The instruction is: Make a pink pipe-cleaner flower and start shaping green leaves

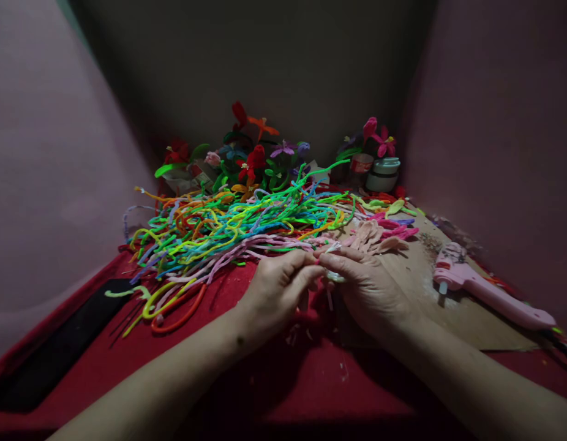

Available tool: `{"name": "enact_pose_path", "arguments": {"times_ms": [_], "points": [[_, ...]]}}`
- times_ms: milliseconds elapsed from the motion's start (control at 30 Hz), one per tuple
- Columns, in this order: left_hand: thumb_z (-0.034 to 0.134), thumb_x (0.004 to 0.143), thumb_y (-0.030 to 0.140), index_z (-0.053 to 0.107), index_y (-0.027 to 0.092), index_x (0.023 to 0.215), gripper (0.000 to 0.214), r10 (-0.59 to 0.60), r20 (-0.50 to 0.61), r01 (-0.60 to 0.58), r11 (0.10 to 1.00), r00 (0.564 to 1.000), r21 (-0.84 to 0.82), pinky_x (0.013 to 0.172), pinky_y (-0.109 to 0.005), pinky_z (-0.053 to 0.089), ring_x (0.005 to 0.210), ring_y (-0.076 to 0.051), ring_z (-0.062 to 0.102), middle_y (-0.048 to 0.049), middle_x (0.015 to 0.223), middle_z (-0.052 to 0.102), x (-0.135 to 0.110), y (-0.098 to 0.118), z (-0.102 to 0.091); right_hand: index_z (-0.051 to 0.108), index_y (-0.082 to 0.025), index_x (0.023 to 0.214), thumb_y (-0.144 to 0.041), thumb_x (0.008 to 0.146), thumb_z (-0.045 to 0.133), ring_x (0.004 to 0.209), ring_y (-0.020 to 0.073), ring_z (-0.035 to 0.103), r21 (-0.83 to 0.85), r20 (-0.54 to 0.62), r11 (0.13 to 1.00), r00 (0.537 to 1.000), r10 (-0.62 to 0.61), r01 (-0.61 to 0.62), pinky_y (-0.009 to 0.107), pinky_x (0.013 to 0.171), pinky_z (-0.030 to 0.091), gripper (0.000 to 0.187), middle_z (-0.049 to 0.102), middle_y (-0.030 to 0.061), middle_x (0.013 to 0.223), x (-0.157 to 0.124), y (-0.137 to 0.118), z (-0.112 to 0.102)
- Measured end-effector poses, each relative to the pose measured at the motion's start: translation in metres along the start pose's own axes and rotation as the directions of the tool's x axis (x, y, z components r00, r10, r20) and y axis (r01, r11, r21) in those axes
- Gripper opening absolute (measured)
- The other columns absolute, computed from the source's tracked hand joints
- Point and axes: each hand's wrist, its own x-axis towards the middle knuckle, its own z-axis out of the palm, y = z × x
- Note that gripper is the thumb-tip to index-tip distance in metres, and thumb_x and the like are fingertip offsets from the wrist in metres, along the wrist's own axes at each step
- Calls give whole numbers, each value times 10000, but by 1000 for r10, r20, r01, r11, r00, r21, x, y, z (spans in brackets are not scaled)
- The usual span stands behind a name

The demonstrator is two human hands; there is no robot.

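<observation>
My left hand and my right hand meet above the front of the table, fingertips pinched close together. A small white piece with loose strands sticks up from between the fingers of my right hand, and a pale bit of it shows below the thumb. A tiny pink-red spot lies where the fingertips meet; its kind is too small to tell. What my left fingers pinch is hidden by the fingers. Just behind the hands lies a big heap of coloured pipe cleaners, with pink ones nearest my left hand.
A pink hot glue gun lies on a brown board at right. Beige fuzzy petals lie behind my right hand. Pipe-cleaner flowers and a lidded jar stand at the back. A black flat object rests on the red cloth.
</observation>
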Motion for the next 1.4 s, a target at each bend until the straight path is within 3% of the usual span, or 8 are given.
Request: {"name": "enact_pose_path", "arguments": {"times_ms": [100,300,500,600,767,867,1067,1400], "points": [[544,778,252,610,156,770,117,198,-114,-167,958,974,235,493,-179,381,491,-64,475,8,591,551,-3,-1,2,673,-170,701,-220,723,638,709,132,521,-42,-23,999,1000,-18,17,281,693,390,66,612,12,737,-1,-1,2],[506,811,276,532,143,703,173,-176,138,213,919,975,-332,314,-157,334,343,-51,445,27,556,540,3,6,-5,648,-167,682,-214,737,620,668,109,490,14,70,1000,997,21,-22,263,658,373,77,569,-7,693,-3,-7,5],[516,808,246,537,144,738,125,-169,356,369,688,919,-626,223,-134,287,240,-14,288,62,481,488,6,1,-7,660,-171,740,-226,748,604,635,109,491,46,111,997,993,50,-55,270,649,375,79,589,2,700,-2,-7,2],[480,826,244,545,149,758,133,-145,397,383,681,906,-625,220,-143,284,232,-15,280,63,493,488,5,2,-6,677,-185,817,-220,727,637,651,118,506,31,95,998,994,49,-52,269,629,375,104,595,4,695,-3,-7,1],[513,809,236,589,140,771,128,-13,71,24,988,997,-154,406,-162,399,411,-53,501,18,591,557,0,5,-2,681,-184,725,-214,723,646,658,108,488,-31,-4,999,1000,-11,11,258,608,364,46,574,-4,714,-2,-6,0],[555,775,195,615,142,763,81,144,-113,-132,985,983,108,462,-148,389,437,-39,473,35,537,516,-2,6,0,684,-187,774,-225,722,652,705,119,495,-75,-19,997,1000,10,-11,252,607,360,72,597,12,786,-3,-5,0],[522,806,276,545,133,712,173,-179,140,217,914,974,-342,306,-131,308,315,-34,442,29,543,556,1,10,-6,646,-172,679,-220,751,592,667,112,476,12,110,1000,994,-1,-1,261,656,385,101,564,-1,713,-4,-14,4],[497,820,229,569,123,781,134,-186,385,403,675,904,-618,236,-113,281,233,-16,373,27,527,559,4,1,-9,690,-202,849,-188,703,639,665,123,556,125,133,982,983,123,-139,278,706,416,155,617,-5,676,-3,-11,6]]}}
